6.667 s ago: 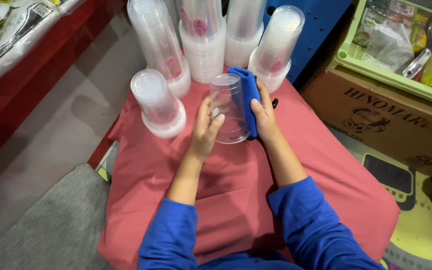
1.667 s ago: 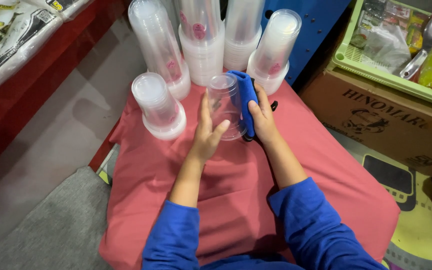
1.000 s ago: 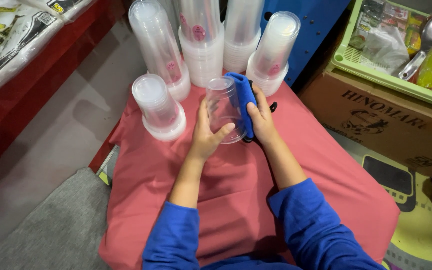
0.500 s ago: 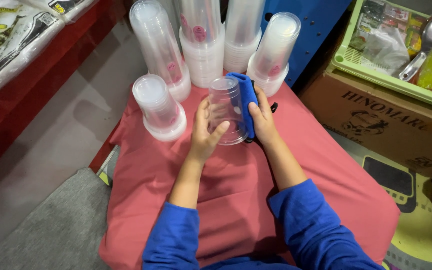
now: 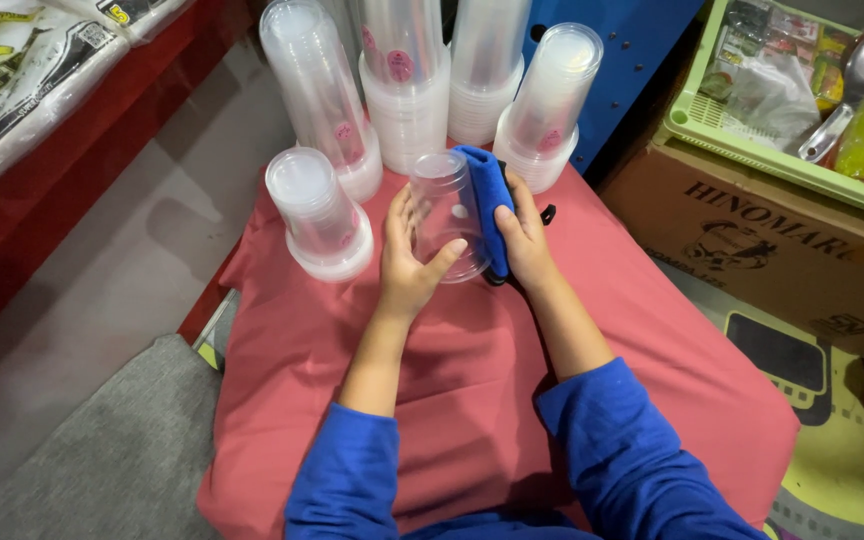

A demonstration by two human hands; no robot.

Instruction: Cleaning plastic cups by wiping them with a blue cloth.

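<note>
My left hand (image 5: 407,262) grips a clear plastic cup (image 5: 446,213) held upside down above the red cloth (image 5: 472,390), thumb across its rim side. My right hand (image 5: 524,238) presses a folded blue cloth (image 5: 489,205) against the cup's right side. Both forearms wear blue sleeves.
Several stacks of clear plastic cups stand upside down behind the hands: a short stack (image 5: 314,212) at left, taller stacks (image 5: 320,95), (image 5: 407,85), (image 5: 550,105). A cardboard box (image 5: 782,250) carrying a green basket (image 5: 752,150) is at right. A red shelf (image 5: 62,170) with sacks runs along the left.
The hands stay in place; the left hand has shifted its fingers slightly on the cup while the blue cloth stays pressed against it.
</note>
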